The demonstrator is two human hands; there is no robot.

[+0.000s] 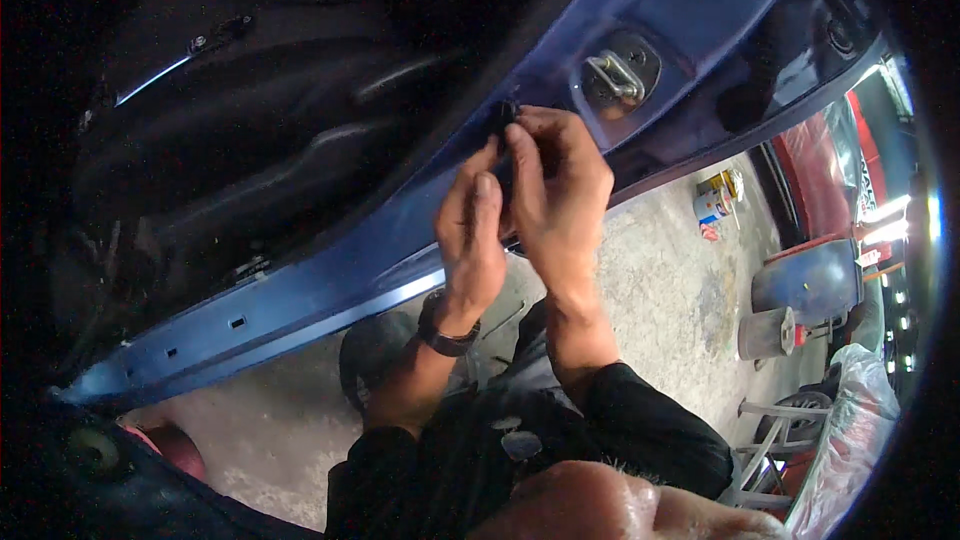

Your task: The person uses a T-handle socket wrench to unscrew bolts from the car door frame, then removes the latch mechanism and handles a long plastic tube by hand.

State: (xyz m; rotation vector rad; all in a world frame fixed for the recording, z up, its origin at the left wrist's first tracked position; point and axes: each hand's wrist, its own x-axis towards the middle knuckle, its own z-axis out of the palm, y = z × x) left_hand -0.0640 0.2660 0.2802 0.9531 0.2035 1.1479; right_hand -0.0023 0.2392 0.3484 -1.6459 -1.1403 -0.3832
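Observation:
Both hands are raised against the blue door frame (390, 225) of a car, just below a metal striker loop (618, 75). A small black piece (507, 118), perhaps of rubber or plastic, sits at the inner edge of the frame. The thumb and curled fingers of my right hand (560, 190) pinch it. Slightly lower and to the left, my left hand (470, 245) is closed, with its fingertips reaching up toward the same piece. Whatever lies between the left fingers is hidden. A dark watch (450, 342) circles my left wrist.
The dark car interior (240, 140) fills the left side. Slots mark the sill (238, 323) below. Over the concrete floor (670, 280) at right stand paint cans (714, 202), a blue drum (808, 285), a grey bucket (767, 334) and a plastic-covered item (850, 440).

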